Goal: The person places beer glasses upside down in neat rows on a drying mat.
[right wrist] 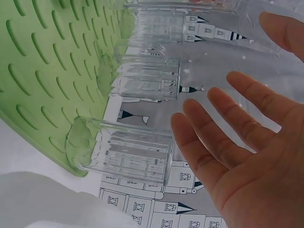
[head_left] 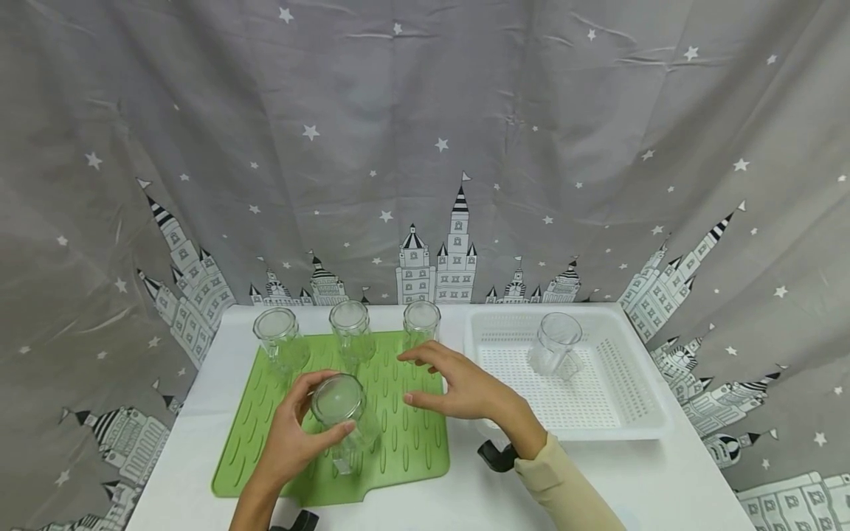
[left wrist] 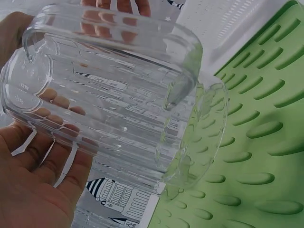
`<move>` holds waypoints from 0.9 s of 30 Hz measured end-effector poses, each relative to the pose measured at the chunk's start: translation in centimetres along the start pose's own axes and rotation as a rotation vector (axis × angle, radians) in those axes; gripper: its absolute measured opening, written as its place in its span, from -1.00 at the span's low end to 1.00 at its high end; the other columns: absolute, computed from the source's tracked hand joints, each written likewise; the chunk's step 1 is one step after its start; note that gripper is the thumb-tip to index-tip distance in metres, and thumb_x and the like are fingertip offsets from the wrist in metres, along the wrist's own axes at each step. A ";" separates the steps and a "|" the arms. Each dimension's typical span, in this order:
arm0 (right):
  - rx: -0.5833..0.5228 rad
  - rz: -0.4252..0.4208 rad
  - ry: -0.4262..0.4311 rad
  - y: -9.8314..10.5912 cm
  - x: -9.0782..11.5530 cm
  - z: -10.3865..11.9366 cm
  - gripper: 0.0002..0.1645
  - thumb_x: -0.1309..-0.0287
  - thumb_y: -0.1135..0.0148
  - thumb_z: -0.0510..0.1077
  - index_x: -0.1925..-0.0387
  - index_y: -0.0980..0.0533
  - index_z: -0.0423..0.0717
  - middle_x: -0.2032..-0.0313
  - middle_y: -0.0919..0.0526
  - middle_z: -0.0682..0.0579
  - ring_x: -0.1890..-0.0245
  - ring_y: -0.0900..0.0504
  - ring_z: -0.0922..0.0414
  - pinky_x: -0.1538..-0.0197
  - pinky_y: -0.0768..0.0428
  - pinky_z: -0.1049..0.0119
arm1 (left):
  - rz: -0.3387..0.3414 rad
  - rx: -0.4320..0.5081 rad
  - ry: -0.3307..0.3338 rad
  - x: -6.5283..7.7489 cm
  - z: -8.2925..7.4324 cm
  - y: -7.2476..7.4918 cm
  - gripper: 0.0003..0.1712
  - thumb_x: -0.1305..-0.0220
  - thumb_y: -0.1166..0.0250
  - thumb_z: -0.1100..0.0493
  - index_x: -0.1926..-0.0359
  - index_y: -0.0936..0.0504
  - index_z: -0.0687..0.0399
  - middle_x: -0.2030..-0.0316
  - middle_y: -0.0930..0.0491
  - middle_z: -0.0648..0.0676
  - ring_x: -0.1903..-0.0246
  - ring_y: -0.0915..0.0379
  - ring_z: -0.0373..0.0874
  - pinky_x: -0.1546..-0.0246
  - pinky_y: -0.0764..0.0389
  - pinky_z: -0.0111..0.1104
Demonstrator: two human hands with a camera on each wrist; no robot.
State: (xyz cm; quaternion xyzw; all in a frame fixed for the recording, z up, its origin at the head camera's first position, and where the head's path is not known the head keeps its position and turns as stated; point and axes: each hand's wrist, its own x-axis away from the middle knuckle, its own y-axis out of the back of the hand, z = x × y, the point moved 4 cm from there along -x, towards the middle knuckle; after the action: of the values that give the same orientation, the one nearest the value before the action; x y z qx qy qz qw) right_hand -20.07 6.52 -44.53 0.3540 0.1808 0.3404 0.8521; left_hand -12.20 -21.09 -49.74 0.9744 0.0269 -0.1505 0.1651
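My left hand (head_left: pixel 292 436) holds a clear glass mug (head_left: pixel 340 402) round its upper end, thumb on one side and fingers on the other. The mug is upside down, base up, close over the green drying mat (head_left: pixel 246 457). In the left wrist view the mug's handle (left wrist: pixel 118 31) runs along its side and its rim points at the mat. My right hand (head_left: pixel 460 383) hovers over the mat's right edge, fingers spread and nothing in them. Behind it stands an upturned glass mug (head_left: pixel 421 321); two more mugs, one at centre (head_left: pixel 350 324) and one at left (head_left: pixel 277 332), line the mat's back.
A white perforated plastic basket (head_left: pixel 640 376) sits to the right of the mat, with one glass mug (head_left: pixel 558 339) inside. A grey curtain (head_left: pixel 425 88) with stars and castles hangs behind the white table (head_left: pixel 465 490).
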 end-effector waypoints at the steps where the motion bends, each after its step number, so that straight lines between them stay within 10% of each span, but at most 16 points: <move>1: 0.000 -0.001 0.001 0.0 0.0 0.0 -0.23 -0.41 -0.33 0.28 -0.54 -0.41 0.20 -0.47 -0.50 0.18 -0.32 -0.61 0.13 -0.40 -0.67 0.08 | -0.003 0.001 0.002 0.0 0.0 0.0 -0.11 -0.03 -0.67 0.38 -0.40 -0.55 0.02 -0.26 -0.58 -0.11 -0.08 -0.58 -0.33 -0.23 -0.52 -0.60; 14: 0.018 -0.020 0.001 0.7 0.4 -0.6 -0.22 -0.42 -0.33 0.27 -0.54 -0.41 0.16 -0.47 -0.52 0.16 -0.33 -0.60 0.12 -0.41 -0.66 -0.01 | -0.007 -0.008 0.024 0.1 0.3 -0.2 -0.12 -0.03 -0.68 0.37 -0.39 -0.56 0.03 -0.25 -0.56 -0.12 -0.09 -0.57 -0.35 -0.20 -0.56 -0.61; 27: 0.199 -0.160 -0.096 6.1 2.5 -4.4 -0.27 -0.48 -0.31 0.17 -0.52 -0.43 -0.02 -0.46 -0.52 -0.08 -0.50 -0.48 -0.13 -0.57 -0.49 -0.20 | -0.020 -0.043 0.053 0.4 0.8 0.0 -0.12 -0.02 -0.68 0.36 -0.39 -0.56 0.04 -0.26 -0.54 -0.15 -0.10 -0.54 -0.39 -0.23 -0.49 -0.70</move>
State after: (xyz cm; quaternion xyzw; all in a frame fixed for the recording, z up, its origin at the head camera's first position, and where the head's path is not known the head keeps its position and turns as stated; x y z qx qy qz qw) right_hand -23.51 13.53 -43.31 0.4369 0.2003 0.2345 0.8450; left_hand -12.08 -21.37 -50.53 0.9740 0.0441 -0.1255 0.1836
